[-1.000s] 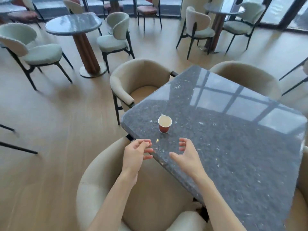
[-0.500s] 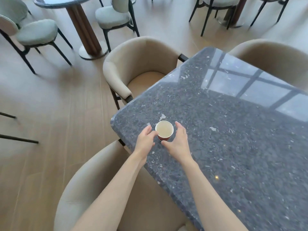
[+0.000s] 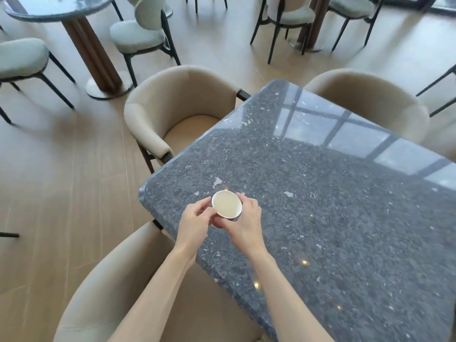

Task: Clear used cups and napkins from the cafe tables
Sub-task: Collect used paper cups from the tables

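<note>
no readable text, labels or signs

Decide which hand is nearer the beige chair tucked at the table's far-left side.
Left. The left hand holds the cup on the side facing that chair; the right hand grips the cup's opposite side, farther away.

cup [image 3: 227, 204] — now in both hands' grip

Table top [image 3: 320, 218]: polished speckled grey stone, terrazzo-like, glossy enough to mirror the window frames. Cup [image 3: 227, 203]: looks like paper, matt cream inside; outer wall mostly hidden. Tub chairs [image 3: 177, 99]: smooth beige upholstery, probably faux leather, matt. Floor [image 3: 61, 193]: light wood-look planks, satin. Dining chairs [image 3: 138, 35]: pale fabric seats, thin black metal legs.
</note>
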